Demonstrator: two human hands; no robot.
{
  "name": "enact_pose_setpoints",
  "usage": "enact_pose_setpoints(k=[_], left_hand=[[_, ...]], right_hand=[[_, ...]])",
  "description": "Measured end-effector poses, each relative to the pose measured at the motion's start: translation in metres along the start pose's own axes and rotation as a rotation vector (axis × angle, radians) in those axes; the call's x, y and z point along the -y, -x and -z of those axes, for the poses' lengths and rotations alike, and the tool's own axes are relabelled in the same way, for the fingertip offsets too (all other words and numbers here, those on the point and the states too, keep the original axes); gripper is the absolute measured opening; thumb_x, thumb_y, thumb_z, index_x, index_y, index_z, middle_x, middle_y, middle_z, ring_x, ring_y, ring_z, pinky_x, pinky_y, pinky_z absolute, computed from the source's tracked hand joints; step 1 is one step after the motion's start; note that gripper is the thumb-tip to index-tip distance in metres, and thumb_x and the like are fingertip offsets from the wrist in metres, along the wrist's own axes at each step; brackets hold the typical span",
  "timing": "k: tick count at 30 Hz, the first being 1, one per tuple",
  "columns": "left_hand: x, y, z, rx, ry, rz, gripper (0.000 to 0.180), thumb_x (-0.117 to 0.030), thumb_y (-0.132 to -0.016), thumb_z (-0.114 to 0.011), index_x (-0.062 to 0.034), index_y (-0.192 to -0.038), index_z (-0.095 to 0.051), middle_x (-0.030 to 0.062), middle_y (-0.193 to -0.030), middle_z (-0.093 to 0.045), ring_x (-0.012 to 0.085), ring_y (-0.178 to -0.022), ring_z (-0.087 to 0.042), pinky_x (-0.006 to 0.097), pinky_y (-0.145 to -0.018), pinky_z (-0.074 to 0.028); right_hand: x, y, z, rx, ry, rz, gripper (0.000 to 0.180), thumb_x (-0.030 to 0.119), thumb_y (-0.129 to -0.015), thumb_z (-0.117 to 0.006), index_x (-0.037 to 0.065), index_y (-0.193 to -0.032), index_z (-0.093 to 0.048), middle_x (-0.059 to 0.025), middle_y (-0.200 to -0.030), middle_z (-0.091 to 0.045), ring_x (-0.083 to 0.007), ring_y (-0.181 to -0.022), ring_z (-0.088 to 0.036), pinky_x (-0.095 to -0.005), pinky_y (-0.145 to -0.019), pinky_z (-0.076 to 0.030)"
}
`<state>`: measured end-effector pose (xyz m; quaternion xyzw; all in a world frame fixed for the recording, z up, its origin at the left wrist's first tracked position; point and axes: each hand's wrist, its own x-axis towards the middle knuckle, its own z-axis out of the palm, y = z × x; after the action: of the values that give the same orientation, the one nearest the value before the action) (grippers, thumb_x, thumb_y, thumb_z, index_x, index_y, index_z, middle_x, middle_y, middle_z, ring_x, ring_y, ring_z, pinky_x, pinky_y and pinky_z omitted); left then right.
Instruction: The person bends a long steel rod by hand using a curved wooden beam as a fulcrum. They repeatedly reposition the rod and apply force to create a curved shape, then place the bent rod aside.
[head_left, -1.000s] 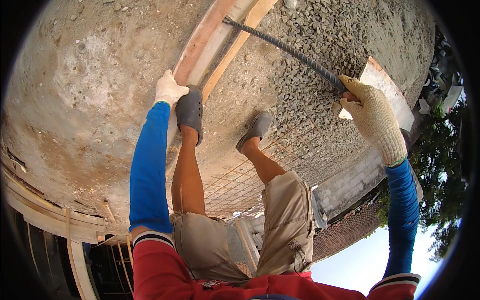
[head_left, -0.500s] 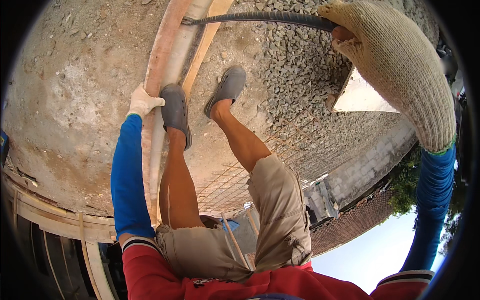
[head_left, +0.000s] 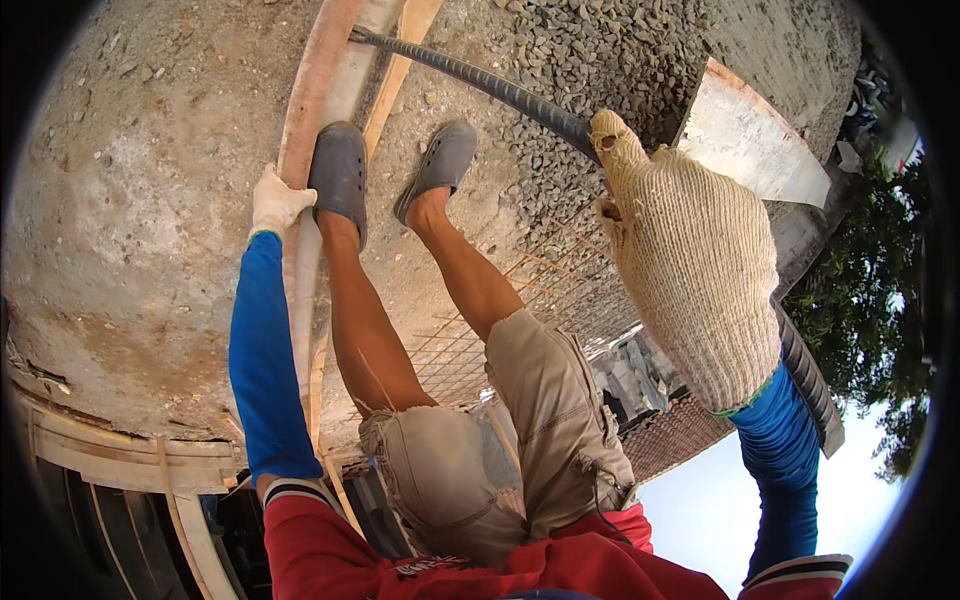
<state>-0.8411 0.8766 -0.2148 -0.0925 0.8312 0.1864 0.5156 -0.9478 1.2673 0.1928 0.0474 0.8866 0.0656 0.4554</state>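
My right hand (head_left: 690,260), in a cream knit glove, is wrapped round a long ribbed steel bar (head_left: 490,85). The bar's thin, hooked-looking far tip sits at the edge of a reddish wooden plank (head_left: 312,90), and its thick end shows beyond my wrist. My left hand (head_left: 278,203), gloved too, grips that same plank beside my left foot. Along the plank run a grey strip (head_left: 352,85) and a paler timber (head_left: 398,80). My left grey clog (head_left: 340,178) rests on these pieces; the right clog (head_left: 445,158) is on the dirt.
Crushed gravel (head_left: 620,60) lies right of the timbers, with a whitish board (head_left: 745,135) at its edge. A rusty wire mesh (head_left: 470,335) is on the ground behind my legs. Wooden framing (head_left: 120,460) stands at lower left, and trees (head_left: 860,270) at the right.
My right hand has come down and left, swinging the steel bar to a steeper slant while its far tip stays at the plank. The left hand keeps its hold.
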Motion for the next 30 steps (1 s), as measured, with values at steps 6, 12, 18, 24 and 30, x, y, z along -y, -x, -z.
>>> enact_pose_setpoints(k=[6, 12, 18, 24, 30], left_hand=[[-0.005, 0.011, 0.007, 0.016, 0.079, -0.008, 0.095, -0.027, -0.060, -0.092, 0.0102, -0.139, -0.054, 0.0309, -0.128, -0.069, 0.0414, -0.121, -0.069, 0.042, -0.103, -0.056], [0.012, -0.001, 0.009, 0.145, 0.348, -0.090, 0.091, -0.035, -0.064, -0.094, 0.0130, -0.134, -0.060, 0.0317, -0.126, -0.070, 0.0380, -0.118, -0.071, 0.040, -0.101, -0.054], [-0.007, -0.002, -0.010, -0.125, 0.458, 0.024, 0.074, -0.059, -0.088, -0.078, 0.0104, -0.111, -0.072, 0.0211, -0.104, -0.076, 0.0255, -0.098, -0.071, 0.037, -0.089, -0.054], [0.022, -0.015, -0.023, -0.116, 0.555, 0.112, 0.070, -0.060, -0.096, -0.071, 0.0082, -0.110, -0.073, 0.0100, -0.094, -0.071, 0.0166, -0.087, -0.061, 0.034, -0.079, -0.052], [0.020, 0.006, -0.017, -0.213, 0.477, 0.051, 0.060, -0.056, -0.100, -0.068, 0.0035, -0.106, -0.072, 0.0023, -0.089, -0.066, 0.0112, -0.081, -0.056, 0.030, -0.071, -0.047]], right_hand=[[0.002, 0.009, -0.024, -0.065, -0.098, 0.000, 0.037, 0.024, -0.097, -0.073, 0.017, -0.134, -0.069, -0.0051, -0.090, -0.077, -0.0227, -0.080, -0.077, -0.0404, -0.071, -0.061], [0.016, 0.015, -0.031, -0.011, -0.120, -0.038, 0.040, 0.021, -0.091, -0.076, 0.016, -0.130, -0.070, -0.0080, -0.089, -0.077, -0.0271, -0.081, -0.077, -0.0416, -0.070, -0.061], [-0.058, -0.005, -0.127, 0.014, -0.281, -0.059, 0.041, 0.021, -0.095, -0.074, 0.015, -0.134, -0.067, -0.0154, -0.084, -0.072, -0.0365, -0.077, -0.074, -0.0462, -0.067, -0.057], [-0.097, -0.018, -0.220, -0.074, -0.489, 0.039, 0.045, 0.021, -0.094, -0.072, 0.019, -0.138, -0.064, -0.0132, -0.088, -0.072, -0.0356, -0.079, -0.073, -0.0474, -0.066, -0.057], [-0.129, -0.038, -0.282, -0.098, -0.631, 0.126, 0.053, 0.016, -0.094, -0.076, 0.020, -0.145, -0.063, -0.0126, -0.086, -0.071, -0.0304, -0.076, -0.072, -0.0416, -0.066, -0.057]])
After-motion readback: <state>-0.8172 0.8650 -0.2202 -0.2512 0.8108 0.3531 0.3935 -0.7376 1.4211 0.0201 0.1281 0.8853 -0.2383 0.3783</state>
